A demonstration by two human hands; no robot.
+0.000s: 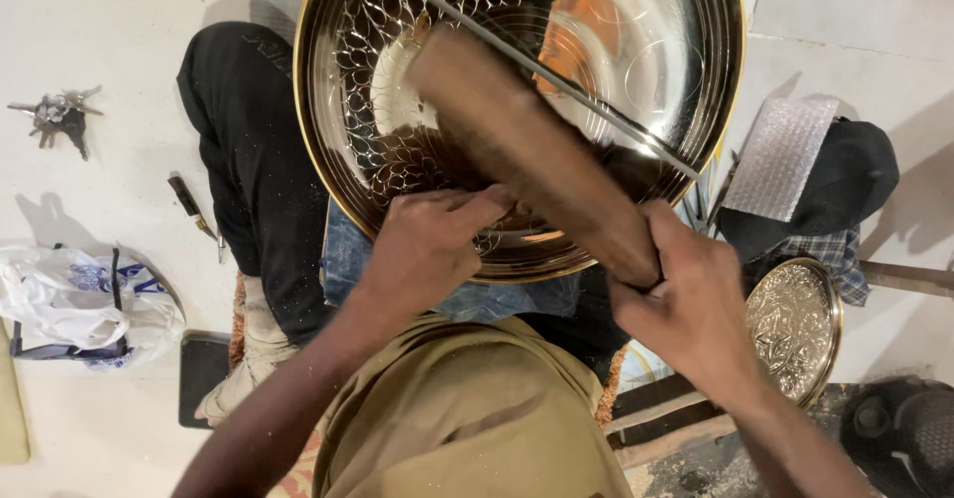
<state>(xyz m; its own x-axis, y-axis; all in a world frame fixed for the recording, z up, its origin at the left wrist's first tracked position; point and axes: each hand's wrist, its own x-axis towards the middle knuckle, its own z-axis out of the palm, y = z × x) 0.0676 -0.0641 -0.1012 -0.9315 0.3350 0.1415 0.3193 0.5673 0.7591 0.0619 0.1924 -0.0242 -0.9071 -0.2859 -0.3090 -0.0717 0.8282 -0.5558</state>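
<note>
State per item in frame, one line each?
Large metal tray: tilted on lap, partly engraved.
Wooden mallet: gripped, blurred, over the tray.
Right hand: closed on the mallet's end.
Left hand: closed at tray's lower rim; any tool hidden.
Small engraved plate: flat on floor.
Plastic bag: crumpled.
Keys: lying on floor.

Olive-tan shirt [467,418] — black trousers [248,150] — bare forearms.

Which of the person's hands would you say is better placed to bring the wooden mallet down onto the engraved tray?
Right, probably. The right hand already grips the wooden mallet by its lower end, its head raised over the large metal tray. The left hand is pinched at the tray's engraved pattern.
</note>
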